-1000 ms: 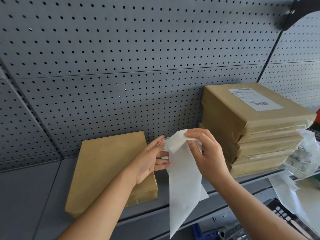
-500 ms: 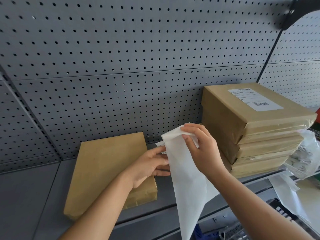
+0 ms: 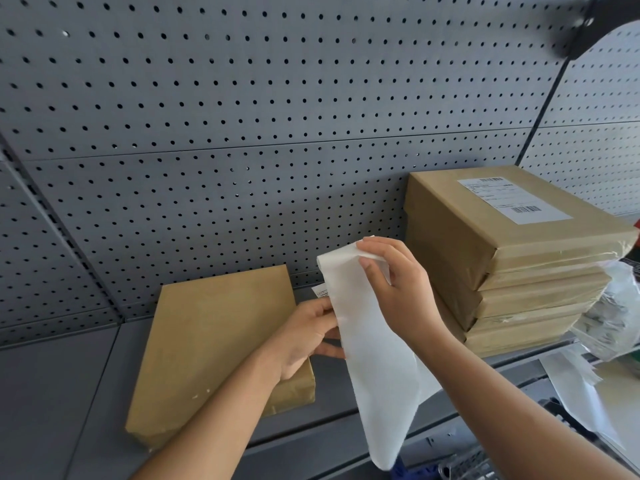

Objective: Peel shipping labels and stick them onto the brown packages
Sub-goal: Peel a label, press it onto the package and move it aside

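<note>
Head view: the right hand (image 3: 398, 292) pinches the top of a long, smooth white backing strip (image 3: 377, 368) that hangs limp. The left hand (image 3: 308, 337) pinches the printed shipping label (image 3: 320, 292) by its edge, just beside a flat, rectangular brown package (image 3: 214, 344) on the grey metal shelf (image 3: 52, 393).

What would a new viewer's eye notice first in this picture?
In the centre, the right hand and left hand hold a long white paper strip hanging down. At the right stands a stack of brown packages, the top one labelled; at the left lies one package showing no label.
</note>
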`<state>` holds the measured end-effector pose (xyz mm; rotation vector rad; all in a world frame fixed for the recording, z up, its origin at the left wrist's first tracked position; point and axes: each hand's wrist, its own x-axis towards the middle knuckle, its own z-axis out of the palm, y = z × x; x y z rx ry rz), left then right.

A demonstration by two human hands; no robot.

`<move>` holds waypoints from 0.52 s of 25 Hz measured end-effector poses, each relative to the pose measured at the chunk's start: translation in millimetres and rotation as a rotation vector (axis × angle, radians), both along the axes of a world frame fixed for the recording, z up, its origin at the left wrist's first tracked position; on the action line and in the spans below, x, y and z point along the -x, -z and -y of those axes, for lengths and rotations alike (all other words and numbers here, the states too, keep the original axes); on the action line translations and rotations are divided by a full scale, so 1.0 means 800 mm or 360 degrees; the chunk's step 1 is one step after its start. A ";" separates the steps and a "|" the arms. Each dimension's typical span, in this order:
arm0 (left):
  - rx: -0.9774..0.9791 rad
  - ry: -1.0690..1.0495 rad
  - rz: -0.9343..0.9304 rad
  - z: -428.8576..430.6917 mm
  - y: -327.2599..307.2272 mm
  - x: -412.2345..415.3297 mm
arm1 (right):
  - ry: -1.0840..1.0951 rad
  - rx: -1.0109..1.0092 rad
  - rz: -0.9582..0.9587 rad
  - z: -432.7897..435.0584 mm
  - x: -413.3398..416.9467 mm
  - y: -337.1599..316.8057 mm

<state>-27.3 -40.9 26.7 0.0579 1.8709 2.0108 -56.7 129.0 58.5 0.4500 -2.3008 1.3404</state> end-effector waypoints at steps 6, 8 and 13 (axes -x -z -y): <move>0.0055 -0.0365 -0.0105 -0.002 0.006 0.012 | -0.0011 0.0067 -0.0021 -0.010 -0.006 -0.001; 0.0026 -0.0514 -0.0104 -0.001 0.015 0.020 | -0.0043 0.0080 -0.0048 -0.016 -0.010 0.001; 0.0110 -0.0797 -0.0270 0.002 0.028 0.033 | -0.0080 0.0127 0.0000 -0.030 -0.026 0.009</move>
